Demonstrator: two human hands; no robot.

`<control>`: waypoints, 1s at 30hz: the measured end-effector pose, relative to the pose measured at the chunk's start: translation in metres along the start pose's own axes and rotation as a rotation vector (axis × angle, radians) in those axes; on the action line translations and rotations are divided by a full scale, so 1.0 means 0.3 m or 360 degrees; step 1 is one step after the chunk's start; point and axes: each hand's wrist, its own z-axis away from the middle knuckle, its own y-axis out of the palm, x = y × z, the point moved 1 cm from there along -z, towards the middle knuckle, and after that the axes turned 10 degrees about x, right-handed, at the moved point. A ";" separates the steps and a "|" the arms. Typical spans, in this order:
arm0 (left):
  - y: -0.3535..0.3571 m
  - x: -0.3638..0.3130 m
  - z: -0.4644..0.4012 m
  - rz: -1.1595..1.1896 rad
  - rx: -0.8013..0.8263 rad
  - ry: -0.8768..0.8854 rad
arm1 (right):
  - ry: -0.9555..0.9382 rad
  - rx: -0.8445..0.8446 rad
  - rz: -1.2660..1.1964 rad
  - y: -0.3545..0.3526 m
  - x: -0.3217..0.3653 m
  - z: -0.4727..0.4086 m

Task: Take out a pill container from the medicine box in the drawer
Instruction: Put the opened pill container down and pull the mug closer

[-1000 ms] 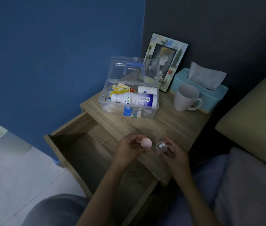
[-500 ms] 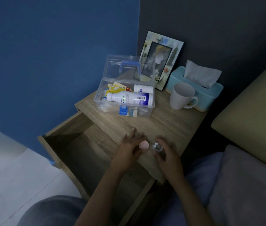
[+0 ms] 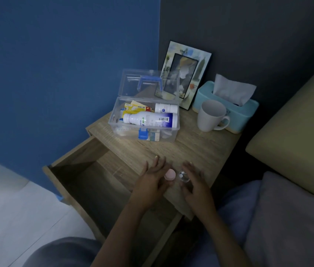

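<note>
Left grip: left hand (image 3: 153,181) low over the table's (image 3: 200,151) front edge, fingers spread, thumb and fingers touching a pink cap (image 3: 170,174); whether it clasps the cap or only rests on it, cannot tell.
Right grip: right hand (image 3: 195,183) beside it, fingers loosely around a small clear pill container (image 3: 183,176); firm hold or not, cannot tell.
Pill container: uncapped, white pills visible inside, at the table's front edge, out of the box.
Medicine box (image 3: 144,120): clear plastic, lid raised, blue handle, on the table behind the hands; holds a white bottle (image 3: 150,120) and packets.
Drawer (image 3: 102,182): pulled open, lower left of the hands.
Mug (image 3: 212,118): white, right of the box.
Tissue box (image 3: 227,105): light blue, behind the mug.
Picture frame (image 3: 186,74): leaning on the wall.
</note>
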 end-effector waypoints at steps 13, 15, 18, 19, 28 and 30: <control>-0.039 0.079 0.012 -0.0686 0.0136 -0.0135 | 0.0039 -0.0875 -0.0602 -0.180 0.077 -0.136; -0.030 0.079 0.010 -0.0691 0.0118 -0.0139 | 0.0041 -0.1037 -0.0546 -0.243 0.072 -0.219; -0.027 0.082 0.009 -0.0643 0.0087 -0.0123 | 0.0148 -0.1164 -0.0453 -0.318 0.034 -0.343; -0.026 0.082 0.009 -0.0640 0.0083 -0.0121 | 0.0205 -0.1194 -0.0423 -0.335 0.020 -0.374; -0.016 0.091 0.008 -0.0639 0.0039 -0.0130 | 0.0586 -0.1207 -0.0437 -0.363 -0.089 -0.511; -0.014 0.092 0.007 -0.0656 0.0036 -0.0143 | 0.0543 -0.1232 -0.0647 -0.351 -0.098 -0.526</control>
